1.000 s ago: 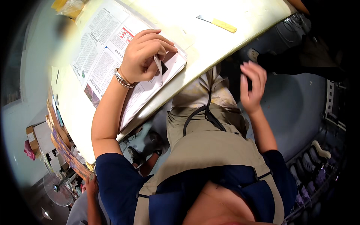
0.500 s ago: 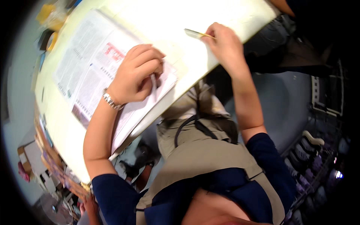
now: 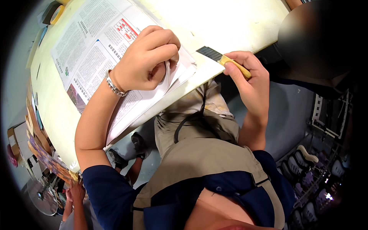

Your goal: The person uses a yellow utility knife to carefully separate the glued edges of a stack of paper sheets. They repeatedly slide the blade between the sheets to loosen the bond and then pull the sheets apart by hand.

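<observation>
My left hand (image 3: 149,57) is closed over a stack of newspaper (image 3: 88,50) at the table's near edge. A few sheets bend up between its fingers and thumb, and the wrist rests across the pages. To the right, my right hand (image 3: 251,76) pinches a short tool by its yellow handle (image 3: 239,68). The tool's head (image 3: 209,53) is flat, dark and striped; I cannot tell whether it is bristle or blade. It points left toward the newspaper, just above the table's edge and apart from the sheets.
The pale table (image 3: 230,19) runs beyond both hands. A roll of yellow tape (image 3: 57,14) sits at the far left. Another person's head (image 3: 322,46) is close at the upper right. At the lower left show someone's arms (image 3: 76,195). A rack of shoe-like shapes (image 3: 306,165) stands right.
My right hand has come down and nearer, turning the tool so its flat head faces up. My left hand has shifted slightly up and right, still gripping the sheets. The view has moved.
</observation>
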A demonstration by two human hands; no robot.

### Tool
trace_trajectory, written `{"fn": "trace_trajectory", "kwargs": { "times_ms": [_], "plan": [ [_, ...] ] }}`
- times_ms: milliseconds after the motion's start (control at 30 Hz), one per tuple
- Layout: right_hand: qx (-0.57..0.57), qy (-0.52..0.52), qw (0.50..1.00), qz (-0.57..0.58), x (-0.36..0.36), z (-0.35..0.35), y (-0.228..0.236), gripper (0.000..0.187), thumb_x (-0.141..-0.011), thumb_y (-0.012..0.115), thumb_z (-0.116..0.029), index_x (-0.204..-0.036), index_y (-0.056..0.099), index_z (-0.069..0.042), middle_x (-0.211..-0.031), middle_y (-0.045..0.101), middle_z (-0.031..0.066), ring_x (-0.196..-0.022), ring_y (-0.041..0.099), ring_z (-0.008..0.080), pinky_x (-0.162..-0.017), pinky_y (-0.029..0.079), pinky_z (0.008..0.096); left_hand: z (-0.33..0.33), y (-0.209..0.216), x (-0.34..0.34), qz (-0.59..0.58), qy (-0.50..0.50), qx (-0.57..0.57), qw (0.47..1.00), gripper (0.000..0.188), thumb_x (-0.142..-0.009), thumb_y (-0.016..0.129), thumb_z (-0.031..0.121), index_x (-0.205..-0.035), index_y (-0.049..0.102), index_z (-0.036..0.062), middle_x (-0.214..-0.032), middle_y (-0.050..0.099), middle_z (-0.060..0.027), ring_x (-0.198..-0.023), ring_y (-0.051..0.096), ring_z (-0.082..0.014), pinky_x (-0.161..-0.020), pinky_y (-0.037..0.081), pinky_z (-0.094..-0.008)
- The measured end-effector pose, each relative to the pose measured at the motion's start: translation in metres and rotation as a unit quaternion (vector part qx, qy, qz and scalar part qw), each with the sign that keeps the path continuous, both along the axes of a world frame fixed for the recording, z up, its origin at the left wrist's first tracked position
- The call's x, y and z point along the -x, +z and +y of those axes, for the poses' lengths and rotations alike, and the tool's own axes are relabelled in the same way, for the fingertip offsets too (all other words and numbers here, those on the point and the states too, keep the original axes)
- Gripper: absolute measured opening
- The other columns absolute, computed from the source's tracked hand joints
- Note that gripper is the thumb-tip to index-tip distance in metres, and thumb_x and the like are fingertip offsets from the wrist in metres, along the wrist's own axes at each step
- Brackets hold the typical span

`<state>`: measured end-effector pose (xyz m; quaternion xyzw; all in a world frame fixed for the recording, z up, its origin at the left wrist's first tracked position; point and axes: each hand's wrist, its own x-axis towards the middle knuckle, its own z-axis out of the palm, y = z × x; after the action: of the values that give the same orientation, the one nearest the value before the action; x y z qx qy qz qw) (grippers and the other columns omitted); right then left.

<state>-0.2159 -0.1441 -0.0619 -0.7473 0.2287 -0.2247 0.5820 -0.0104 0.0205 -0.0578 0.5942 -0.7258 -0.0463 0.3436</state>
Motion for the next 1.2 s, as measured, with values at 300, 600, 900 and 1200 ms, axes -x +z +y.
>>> {"fn": "trace_trajectory", "kwargs": {
  "times_ms": [300,600,900,1200],
  "plan": [
    [0.043,0.021,0.998,0.034,0.005,0.01,0.009,0.013,-0.086,0.068,-0.008,-0.098,0.069,-0.002,-0.075,0.068,0.0049,-0.066,0.056,0.005,-0.059,0.043,0.0209,0.001,0.005,0.0,-0.025,-0.002,0.029,0.999,0.027,-0.047,0.047,-0.001,-0.072,0.053,0.0072,-0.103,0.067,-0.0103,-0.074,0.052,-0.0228,-0.08,0.037,-0.0341],
    [0.092,0.029,0.995,0.027,0.0,0.014,0.015,0.012,-0.085,0.066,-0.001,-0.097,0.069,0.002,-0.079,0.064,0.0032,-0.072,0.054,0.005,-0.064,0.042,0.0189,-0.002,0.001,0.001,-0.049,0.001,0.031,0.998,0.029,-0.041,0.044,0.001,-0.068,0.049,0.0096,-0.098,0.072,-0.0036,-0.072,0.049,-0.0222,-0.076,0.035,-0.0334],
    [0.129,0.02,0.991,0.034,0.002,0.017,0.014,0.012,-0.082,0.069,-0.005,-0.094,0.069,-0.002,-0.077,0.066,0.0095,-0.066,0.061,0.0181,-0.062,0.047,0.0269,-0.001,0.001,0.002,-0.053,0.006,0.04,0.998,0.028,-0.042,0.045,0.0,-0.068,0.049,0.0097,-0.097,0.073,-0.0034,-0.073,0.05,-0.022,-0.075,0.036,-0.0336],
    [0.157,0.03,0.987,0.012,0.003,0.014,0.012,0.014,-0.082,0.068,-0.002,-0.096,0.069,-0.002,-0.083,0.068,0.0099,-0.07,0.061,0.0187,-0.066,0.048,0.0277,-0.001,0.005,-0.001,-0.068,0.002,0.08,0.995,0.024,-0.045,0.055,0.002,-0.067,0.05,0.0112,-0.097,0.073,-0.0037,-0.068,0.051,-0.0213,-0.074,0.036,-0.0342]
  ]
}}
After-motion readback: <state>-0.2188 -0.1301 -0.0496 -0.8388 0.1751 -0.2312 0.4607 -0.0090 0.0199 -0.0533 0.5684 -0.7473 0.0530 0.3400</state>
